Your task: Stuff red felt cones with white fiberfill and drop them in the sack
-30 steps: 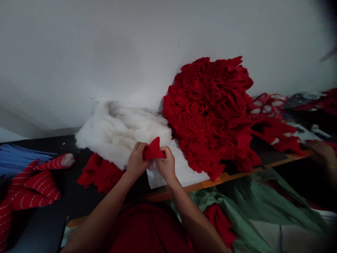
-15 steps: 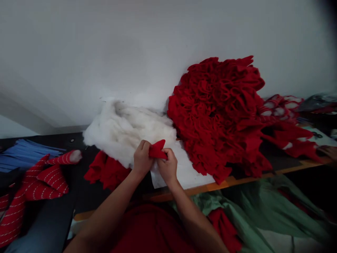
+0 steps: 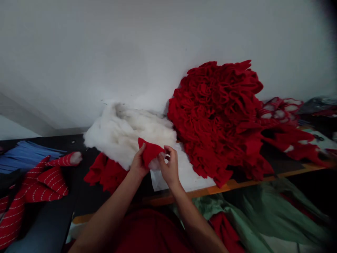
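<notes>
A small red fabric piece (image 3: pixel 150 151) with pointed corners is held over the front of the white stuffing pile (image 3: pixel 129 130). My left hand (image 3: pixel 139 164) is closed around its left side, thumb on top. White stuffing (image 3: pixel 154 163) shows at the piece's open end, lower right. At that end is my right hand (image 3: pixel 170 167), its fingers bent and pinching at the stuffing by the edge; the exact fingertip contact is partly hidden. Below lies a white sheet (image 3: pixel 184 175). Beside my left forearm sits a small heap of red fabric pieces (image 3: pixel 106 174).
A tall heap of red fabric pieces (image 3: pixel 216 116) leans against the wall on the right. Striped red stuffed shapes (image 3: pixel 47 179) and blue strips (image 3: pixel 26 154) lie at left. Green cloth (image 3: pixel 252 207) hangs below the table's orange-brown edge (image 3: pixel 207 190). More stuffed pieces (image 3: pixel 281 109) lie far right.
The red piece has been turned, so its stuffed open end now faces my right hand. My left hand has shifted a little left and down; the right fingers have moved to the opening.
</notes>
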`<action>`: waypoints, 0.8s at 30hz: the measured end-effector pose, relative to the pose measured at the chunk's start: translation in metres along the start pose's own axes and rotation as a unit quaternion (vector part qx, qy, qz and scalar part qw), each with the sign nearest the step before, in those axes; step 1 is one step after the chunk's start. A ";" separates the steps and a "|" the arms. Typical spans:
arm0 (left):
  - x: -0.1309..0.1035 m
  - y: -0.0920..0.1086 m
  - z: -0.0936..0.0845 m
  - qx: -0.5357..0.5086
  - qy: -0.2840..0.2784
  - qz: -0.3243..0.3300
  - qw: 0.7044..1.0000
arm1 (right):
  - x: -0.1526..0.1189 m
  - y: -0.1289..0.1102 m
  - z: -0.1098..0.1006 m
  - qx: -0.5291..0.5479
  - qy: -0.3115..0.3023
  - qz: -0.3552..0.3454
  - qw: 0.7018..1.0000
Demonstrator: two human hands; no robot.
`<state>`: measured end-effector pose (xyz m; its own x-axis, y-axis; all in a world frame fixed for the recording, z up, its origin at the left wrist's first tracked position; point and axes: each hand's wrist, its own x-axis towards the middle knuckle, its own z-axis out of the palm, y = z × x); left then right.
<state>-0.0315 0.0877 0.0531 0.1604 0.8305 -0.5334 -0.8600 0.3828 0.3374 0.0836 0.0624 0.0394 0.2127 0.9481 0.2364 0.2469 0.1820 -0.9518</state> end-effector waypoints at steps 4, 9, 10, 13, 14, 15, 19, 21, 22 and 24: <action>0.004 -0.002 0.006 -0.015 0.003 0.014 1.000 | -0.012 -0.007 -0.002 -0.045 -0.052 -0.042 0.997; -0.007 -0.024 0.012 0.035 -0.035 0.071 0.996 | -0.008 -0.016 0.004 -0.072 -0.062 -0.119 0.988; -0.009 -0.026 0.013 0.042 -0.044 0.067 0.996 | -0.006 -0.017 0.003 -0.074 -0.063 -0.125 0.987; -0.007 -0.020 0.015 0.025 -0.040 0.024 0.999 | -0.004 -0.021 -0.004 -0.076 -0.064 -0.136 0.986; -0.005 -0.015 0.015 0.010 -0.036 0.013 0.999 | -0.006 -0.020 -0.007 -0.077 -0.057 -0.143 0.985; -0.003 -0.010 0.015 -0.002 -0.037 0.003 0.999 | -0.008 -0.019 -0.009 -0.077 -0.050 -0.149 0.985; -0.002 0.001 0.015 -0.020 -0.056 -0.012 0.998 | -0.013 -0.011 -0.010 -0.096 -0.051 -0.149 0.983; -0.005 -0.003 0.016 -0.017 -0.057 -0.032 0.998 | -0.011 -0.007 -0.008 -0.121 -0.037 -0.155 0.980; -0.007 -0.005 0.018 -0.013 -0.056 -0.047 0.997 | -0.008 -0.006 -0.007 -0.129 -0.031 -0.158 0.979; -0.010 -0.010 0.022 -0.002 -0.058 -0.073 0.996 | -0.003 -0.006 -0.005 -0.124 -0.031 -0.158 0.979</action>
<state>-0.0140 0.0841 0.0721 0.3378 0.8079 -0.4828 -0.8257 0.5006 0.2600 0.0859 0.0574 0.0457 0.0338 0.8702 0.4916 0.5141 0.4067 -0.7552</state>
